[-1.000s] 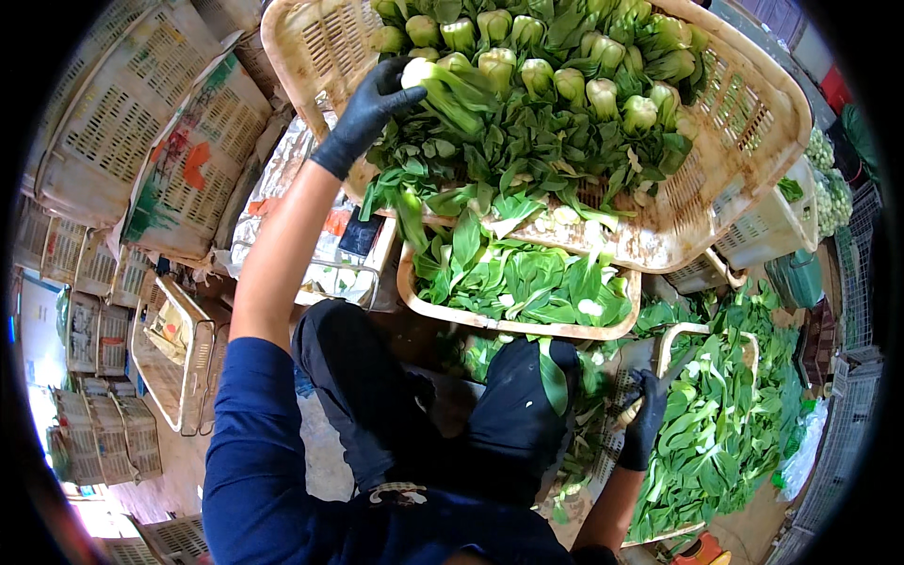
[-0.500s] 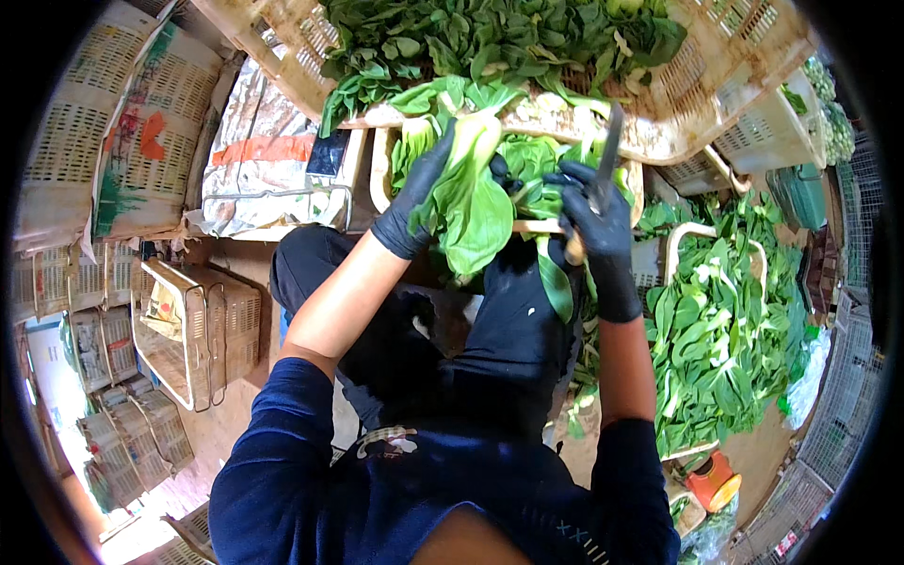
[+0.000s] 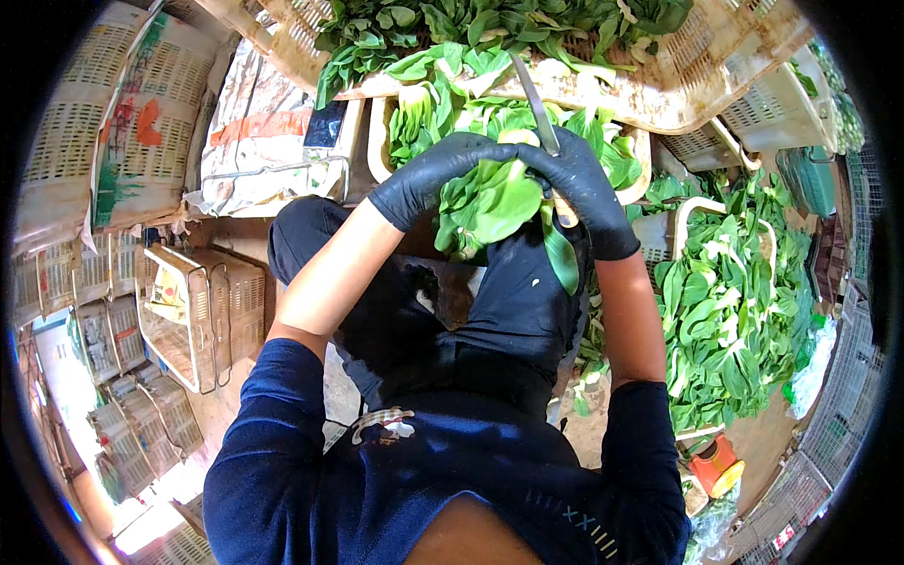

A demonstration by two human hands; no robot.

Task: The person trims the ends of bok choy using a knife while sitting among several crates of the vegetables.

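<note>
My left hand (image 3: 438, 179), in a black glove, is closed around a head of bok choy (image 3: 494, 202) whose leaves hang down toward my lap. My right hand (image 3: 579, 184), also gloved, grips a knife (image 3: 535, 105) with its blade pointing up and away from me. The fingers of both hands meet at the pale base of the bok choy. A loose green leaf (image 3: 559, 254) dangles below my right hand. Just beyond my hands, more bok choy (image 3: 414, 122) lies in a pale plastic crate (image 3: 380, 141).
A large tilted crate (image 3: 678, 104) of dark leafy greens (image 3: 424, 28) stands at the far side. To my right is a heaped crate of bok choy (image 3: 725, 320), near an orange container (image 3: 713, 466). Stacked crates (image 3: 202, 311) and a covered box holding a phone (image 3: 325, 124) are on the left.
My hands have come together at the base of the bok choy. The bok choy has turned and lowered a little, and the knife now leans the other way, up and left.
</note>
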